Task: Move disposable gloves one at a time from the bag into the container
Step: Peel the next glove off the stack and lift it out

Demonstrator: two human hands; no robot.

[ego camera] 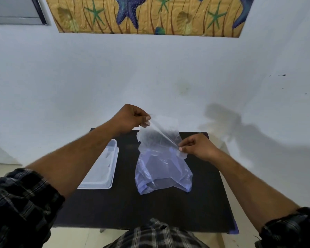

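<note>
A bluish see-through plastic bag (163, 174) lies on the black table (150, 210), in the middle. Above its mouth a thin clear disposable glove (159, 135) is stretched between both hands. My left hand (131, 117) pinches the glove's upper left corner, raised above the table's far edge. My right hand (197, 147) pinches the glove's lower right edge close to the bag's mouth; whether it also grips the bag I cannot tell. A clear rectangular plastic container (102, 169) sits left of the bag, partly hidden by my left forearm.
A pale wall stands right behind the table's far edge, with a starfish picture (147, 15) high up. The floor shows to the left and right of the table. My checked shirt fills the bottom edge.
</note>
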